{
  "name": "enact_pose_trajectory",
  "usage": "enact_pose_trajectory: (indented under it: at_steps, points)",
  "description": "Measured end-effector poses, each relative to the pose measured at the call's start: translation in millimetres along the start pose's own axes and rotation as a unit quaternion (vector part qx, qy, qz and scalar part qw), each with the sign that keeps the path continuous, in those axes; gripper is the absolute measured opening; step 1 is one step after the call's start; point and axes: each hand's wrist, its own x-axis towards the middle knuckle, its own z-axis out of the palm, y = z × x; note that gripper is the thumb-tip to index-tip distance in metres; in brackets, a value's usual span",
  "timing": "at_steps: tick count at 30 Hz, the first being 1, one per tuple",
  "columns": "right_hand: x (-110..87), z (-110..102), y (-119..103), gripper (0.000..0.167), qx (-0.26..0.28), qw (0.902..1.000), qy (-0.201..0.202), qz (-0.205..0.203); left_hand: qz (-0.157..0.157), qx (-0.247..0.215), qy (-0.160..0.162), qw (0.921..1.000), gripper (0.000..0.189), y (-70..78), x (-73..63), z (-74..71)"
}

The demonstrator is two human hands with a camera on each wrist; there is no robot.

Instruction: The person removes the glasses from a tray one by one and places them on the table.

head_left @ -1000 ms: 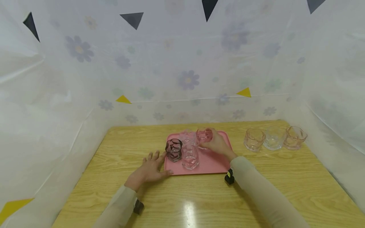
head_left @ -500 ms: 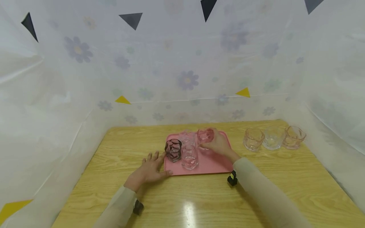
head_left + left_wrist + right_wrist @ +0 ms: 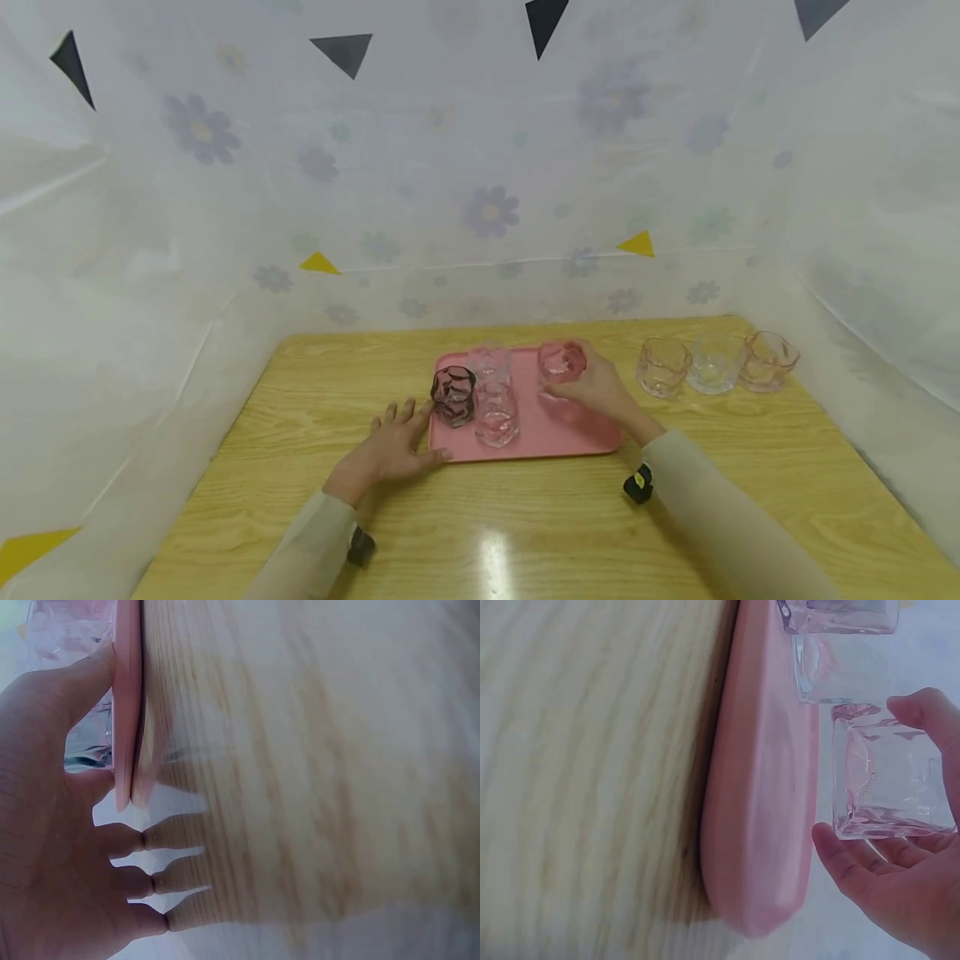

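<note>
My right hand [image 3: 602, 393] holds a pink-tinted drinking glass [image 3: 558, 363] over the back right part of the pink tray [image 3: 558, 433]. In the right wrist view, thumb and fingers span the glass [image 3: 892, 780] from opposite sides, and a gap shows between its base and the tray [image 3: 776, 787]. My left hand [image 3: 392, 448] lies spread at the tray's front left corner. Its thumb touches the tray's rim [image 3: 129, 690], while the other fingertips reach down to the wooden table. On the tray's left side stand a dark purple glass [image 3: 453, 396], a clear pinkish glass [image 3: 497, 421] and a pale pink one [image 3: 491, 367].
To the right of the tray, three glasses stand in a row on the table: a pink one [image 3: 663, 368], a clear one [image 3: 712, 367] and another pink one [image 3: 769, 364]. White flower-patterned sheeting [image 3: 491, 283] closes off the back and both sides.
My right hand has moved right with the pink glass, leaving a wider space between it and the pale pink glass. The left hand stays at the tray's corner.
</note>
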Motion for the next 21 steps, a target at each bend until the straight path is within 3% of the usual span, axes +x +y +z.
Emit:
enact_pose_trajectory:
  at_steps: [8, 17, 21]
  points:
    - [-17.5, -14, 3, 0.093, -0.019, 0.9998, 0.001, 0.0, -0.024, 0.029, -0.02, 0.9991, 0.097, 3.3, 0.7, -3.1]
    - [-37.1, -35, 7, 0.092, -0.025, 0.9996, 0.007, -0.002, 0.002, 0.005, 0.003, 1.0, 0.102, -2.1, 2.0, 4.1]
    - [-46.8, -47, 13, 0.088, -0.029, 0.9994, 0.018, -0.008, -0.008, 0.01, -0.006, 0.9999, 0.101, 1.5, 0.6, 0.4]
